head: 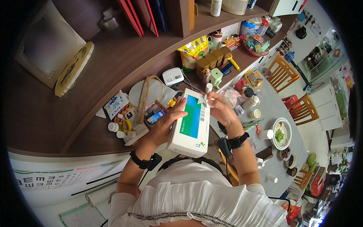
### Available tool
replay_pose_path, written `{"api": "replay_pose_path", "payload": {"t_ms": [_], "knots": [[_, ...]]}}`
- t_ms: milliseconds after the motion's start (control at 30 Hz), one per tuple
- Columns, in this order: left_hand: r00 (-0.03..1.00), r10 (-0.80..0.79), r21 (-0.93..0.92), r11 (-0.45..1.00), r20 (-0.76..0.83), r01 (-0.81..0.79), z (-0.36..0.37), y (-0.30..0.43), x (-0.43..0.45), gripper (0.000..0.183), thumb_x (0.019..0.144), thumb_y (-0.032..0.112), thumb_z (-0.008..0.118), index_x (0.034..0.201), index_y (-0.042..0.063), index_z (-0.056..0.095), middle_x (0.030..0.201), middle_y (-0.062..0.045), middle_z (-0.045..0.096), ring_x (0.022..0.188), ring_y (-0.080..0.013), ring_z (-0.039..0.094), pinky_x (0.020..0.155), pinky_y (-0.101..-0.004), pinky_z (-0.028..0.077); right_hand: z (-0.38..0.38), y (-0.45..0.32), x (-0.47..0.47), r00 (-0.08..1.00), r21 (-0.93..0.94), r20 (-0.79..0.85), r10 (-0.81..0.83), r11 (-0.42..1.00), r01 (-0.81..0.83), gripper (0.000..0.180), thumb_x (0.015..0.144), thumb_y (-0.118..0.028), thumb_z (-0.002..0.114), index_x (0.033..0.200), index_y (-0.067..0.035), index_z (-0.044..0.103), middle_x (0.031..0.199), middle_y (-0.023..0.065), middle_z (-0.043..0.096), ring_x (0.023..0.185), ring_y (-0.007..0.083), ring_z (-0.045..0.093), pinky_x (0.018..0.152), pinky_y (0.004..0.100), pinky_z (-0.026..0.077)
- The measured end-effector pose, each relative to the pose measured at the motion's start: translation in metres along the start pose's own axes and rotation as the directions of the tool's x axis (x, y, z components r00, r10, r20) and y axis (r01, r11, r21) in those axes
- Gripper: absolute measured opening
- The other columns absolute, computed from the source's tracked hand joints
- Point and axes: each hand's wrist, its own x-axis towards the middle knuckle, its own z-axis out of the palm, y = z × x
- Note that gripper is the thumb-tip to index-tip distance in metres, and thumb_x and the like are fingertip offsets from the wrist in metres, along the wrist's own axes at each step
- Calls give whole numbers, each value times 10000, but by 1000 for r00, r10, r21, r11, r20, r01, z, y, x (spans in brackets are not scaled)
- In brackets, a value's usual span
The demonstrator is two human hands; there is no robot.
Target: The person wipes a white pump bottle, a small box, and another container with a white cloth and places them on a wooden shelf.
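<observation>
A white cardboard medicine box (189, 124) with a blue and green panel is held in front of my chest, tilted. My left hand (170, 120) grips its left side, with the thumb lying on the printed face. Close to the box's upper right corner, my right hand (219, 106) pinches a small crumpled white thing (203, 99), perhaps tissue or wrapping; its exact kind cannot be told. Just beyond those fingers stands a small white bottle (209, 87). A white blood pressure monitor (173, 76) rests on the counter past the box.
Left on the counter are a wipes packet (116, 104), a yellow tape roll (127, 124) and small bottles. Brown-lidded jars (210, 60) and a green pencil sharpener (216, 76) stand beyond. To the right, a grey table (262, 113) bears cups and a white basin (287, 139). A shelf edge (133, 75) curves overhead.
</observation>
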Motion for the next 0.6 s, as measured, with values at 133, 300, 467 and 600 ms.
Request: {"api": "replay_pose_path", "payload": {"t_ms": [133, 300, 467, 600], "knots": [[999, -28, 19, 999, -16, 28, -3, -8, -4, 533, 869, 26, 684, 1340, 82, 440, 1574, -229, 285, 1468, -426, 225, 1189, -499, 259, -3, 12, 0, 999, -7, -24, -36, 999, 36, 134, 908, -112, 643, 971, -155, 533, 1035, -23, 585, 1037, 140, 561, 935, 402, 471], [788, -508, -355, 849, -348, 391, 6, 0, 1, 630, 886, 84, 703, 1439, 88, 402, 1585, -201, 282, 1492, -360, 206, 1190, -465, 244, 11, 7, 2, 971, -56, -145, -192, 981, 185, 151, 911, -79, 649, 966, -154, 531, 987, -35, 596, 927, 105, 594, 822, 318, 517], [754, -609, -15, 775, 247, 632, -10, -23, -38, 946, 778, 213, 839, 1521, 94, 267, 1533, -121, 361, 1398, -273, 386, 1136, -437, 353, 7, 4, -1, 910, -145, -242, -336, 940, 308, 162, 904, -29, 662, 951, -128, 543, 1094, -3, 612, 923, 88, 597, 782, 262, 522], [740, -583, -533, 530, 336, 660, 2, -22, -63, 1080, 692, 429, 892, 1512, 96, 274, 1467, -67, 432, 1318, -218, 478, 1043, -397, 467, 6, 7, -5, 851, -221, -288, -438, 895, 386, 163, 902, -23, 670, 950, -112, 541, 1273, 57, 577, 949, 86, 586, 815, 252, 503]]}}
